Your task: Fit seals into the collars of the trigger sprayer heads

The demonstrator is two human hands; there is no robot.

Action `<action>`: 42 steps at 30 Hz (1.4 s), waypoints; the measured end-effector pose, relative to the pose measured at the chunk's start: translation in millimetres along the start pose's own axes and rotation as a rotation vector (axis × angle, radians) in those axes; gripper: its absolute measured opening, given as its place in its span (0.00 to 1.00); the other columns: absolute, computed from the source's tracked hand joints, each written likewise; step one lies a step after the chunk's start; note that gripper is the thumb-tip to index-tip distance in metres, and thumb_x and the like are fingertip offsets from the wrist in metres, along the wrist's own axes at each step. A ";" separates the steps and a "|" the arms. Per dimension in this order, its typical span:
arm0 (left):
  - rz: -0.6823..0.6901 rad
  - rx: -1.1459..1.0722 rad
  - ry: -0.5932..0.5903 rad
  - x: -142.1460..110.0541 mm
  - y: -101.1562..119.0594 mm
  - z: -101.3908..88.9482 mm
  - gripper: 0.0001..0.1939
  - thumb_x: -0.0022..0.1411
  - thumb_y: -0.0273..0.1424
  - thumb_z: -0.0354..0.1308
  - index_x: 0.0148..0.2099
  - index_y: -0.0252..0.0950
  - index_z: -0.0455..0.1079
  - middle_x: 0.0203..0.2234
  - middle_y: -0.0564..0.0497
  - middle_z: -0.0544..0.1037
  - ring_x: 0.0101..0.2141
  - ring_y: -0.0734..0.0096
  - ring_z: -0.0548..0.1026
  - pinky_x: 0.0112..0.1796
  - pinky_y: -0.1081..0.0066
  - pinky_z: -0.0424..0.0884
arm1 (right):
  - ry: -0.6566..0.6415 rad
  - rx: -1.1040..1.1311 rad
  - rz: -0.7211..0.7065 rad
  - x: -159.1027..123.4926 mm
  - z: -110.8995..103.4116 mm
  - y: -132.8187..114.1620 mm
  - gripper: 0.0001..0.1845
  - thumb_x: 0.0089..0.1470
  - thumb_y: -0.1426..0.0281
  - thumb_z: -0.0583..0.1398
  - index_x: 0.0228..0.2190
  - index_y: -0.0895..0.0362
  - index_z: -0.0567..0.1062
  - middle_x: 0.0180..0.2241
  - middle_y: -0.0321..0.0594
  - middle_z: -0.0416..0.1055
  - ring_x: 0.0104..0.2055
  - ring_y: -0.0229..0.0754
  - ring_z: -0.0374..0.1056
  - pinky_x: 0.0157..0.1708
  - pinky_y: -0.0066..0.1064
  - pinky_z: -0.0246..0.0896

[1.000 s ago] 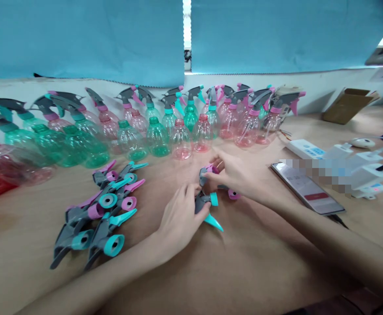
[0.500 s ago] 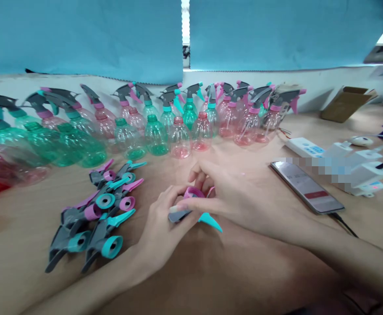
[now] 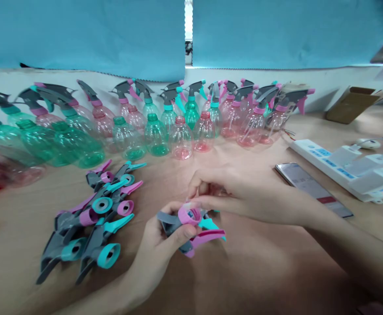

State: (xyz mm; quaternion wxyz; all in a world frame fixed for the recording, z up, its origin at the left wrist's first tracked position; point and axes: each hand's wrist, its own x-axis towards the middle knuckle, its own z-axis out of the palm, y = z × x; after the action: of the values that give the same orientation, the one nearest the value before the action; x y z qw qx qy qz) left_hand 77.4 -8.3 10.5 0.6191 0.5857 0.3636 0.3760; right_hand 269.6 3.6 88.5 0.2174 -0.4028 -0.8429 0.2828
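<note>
Grips a pink-collared spray head (image 3: 190, 215) in the left hand (image 3: 157, 247), well to the left of the phone (image 3: 314, 189) and over the desk (image 3: 244, 275). Clamps left thumb and fingers around its gray body, beside the collar. Slants along its long axis from the gray tail, on the side away from the phone, to the pink nozzle, nearer the person. Points its pink trigger sideways, toward the phone's side, and opens at the collar upward.

Holds the right hand (image 3: 235, 192) close over that collar, on the phone's side of it, with thumb and forefinger drawn together near the rim. Cannot tell for certain about anything pinched there.

Has a teal-trigger spray head (image 3: 211, 225) behind the pink-collared one, left of the phone, mostly hidden, with trigger slanting nearward on the phone's side. Cannot tell about any grip on it.

Has a heap of spray heads (image 3: 88, 216) lying much farther left of the phone, tails mostly turned away from it. Faces pink and green bottles (image 3: 157, 135) standing beyond the phone and to its left, some fitted with spray heads, others open-necked. Has a power strip (image 3: 327, 164) just right of the phone.
</note>
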 end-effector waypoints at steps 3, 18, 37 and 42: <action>0.010 0.044 0.061 0.5 -4.1 -2.0 0.12 0.54 0.37 0.63 0.38 0.36 0.70 0.27 0.53 0.74 0.27 0.72 0.72 0.26 0.76 0.70 | -0.045 0.008 0.007 -0.9 -1.0 4.4 0.04 0.54 0.69 0.60 0.31 0.57 0.73 0.25 0.31 0.71 0.25 0.30 0.65 0.24 0.21 0.57; 0.174 0.201 -0.005 -3.3 -15.7 -8.4 0.11 0.54 0.37 0.64 0.39 0.40 0.72 0.31 0.53 0.78 0.32 0.68 0.74 0.33 0.72 0.70 | -0.114 0.096 -0.019 -0.5 13.0 13.4 0.04 0.51 0.69 0.60 0.28 0.56 0.69 0.25 0.30 0.69 0.24 0.30 0.61 0.21 0.20 0.53; 0.191 0.261 -0.007 -3.8 -14.6 -9.3 0.04 0.56 0.29 0.62 0.37 0.40 0.73 0.31 0.54 0.78 0.32 0.69 0.73 0.33 0.74 0.68 | 0.030 0.008 -0.064 -0.8 16.7 5.2 0.10 0.47 0.77 0.60 0.25 0.55 0.62 0.22 0.26 0.63 0.22 0.27 0.54 0.20 0.18 0.49; 0.303 0.240 -0.037 -5.2 -18.5 -11.0 0.12 0.57 0.33 0.63 0.44 0.47 0.71 0.32 0.59 0.77 0.32 0.73 0.73 0.34 0.76 0.68 | -0.078 0.169 0.001 3.3 10.8 11.6 0.07 0.51 0.69 0.62 0.28 0.56 0.67 0.27 0.30 0.70 0.26 0.29 0.62 0.24 0.20 0.56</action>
State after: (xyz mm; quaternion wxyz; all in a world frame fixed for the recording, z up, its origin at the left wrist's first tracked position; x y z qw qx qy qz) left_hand 66.0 -8.6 -8.4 0.4878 0.7102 0.3019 0.4081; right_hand 267.7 9.0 73.3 0.2175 -0.3721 -0.8236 0.3687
